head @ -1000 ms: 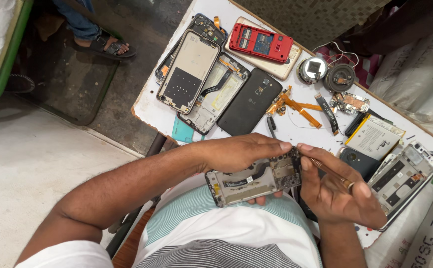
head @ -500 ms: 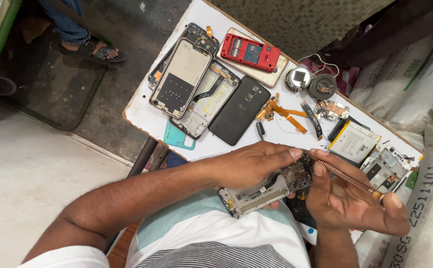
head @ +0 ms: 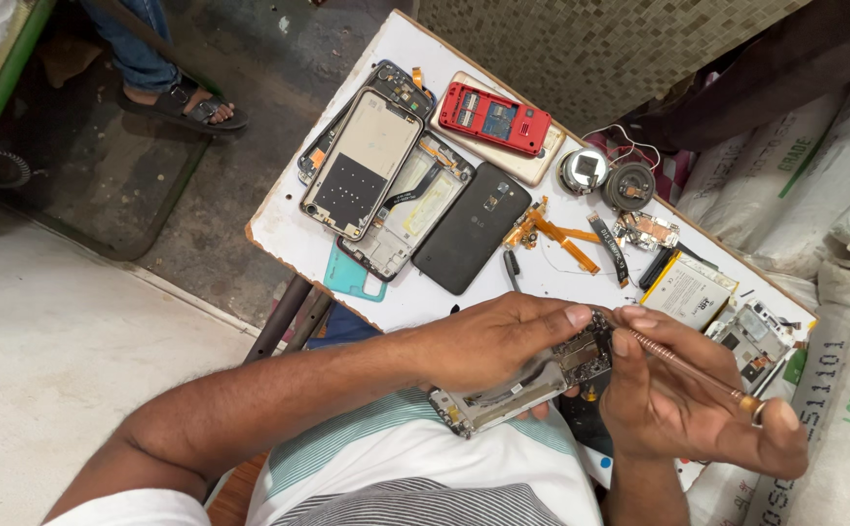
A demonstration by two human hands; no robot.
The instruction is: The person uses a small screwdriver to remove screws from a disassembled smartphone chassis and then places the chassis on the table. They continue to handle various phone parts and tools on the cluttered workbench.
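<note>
Over our lap: we hold an opened phone frame [head: 522, 375] just off the near edge of the white surface [head: 289, 234], tilted so its exposed circuit end faces up toward our eyes.
Left hand [head: 498, 341]: it is clamped over the frame from above, fingers wrapped along the long side and the thumb tip pressing near the board, which seems meant to keep the part from twisting under the tool.
Right hand [head: 683, 409]: it is closed on a thin copper-coloured screwdriver [head: 683, 365], pinched low near the tip by thumb and forefinger, the handle end resting across the palm; we judge this grip suits fine, light pressure.
Tool tip: it meets the board end of the frame, right beside the left thumb.
Hands together: the two nearly touch at the work point, forearms converging from either side of our body.
Left arm: bent, crossing our striped shirt [head: 415, 487].
Spread parts: a black phone back [head: 469, 229], a red phone body [head: 493, 117], a bare display frame [head: 362, 166], orange flex cables [head: 552, 234] and a battery [head: 686, 290] lie apart on the surface, within reach yet away from the work.
Beyond: a sandalled foot [head: 177, 102] of another person stands on the floor.
</note>
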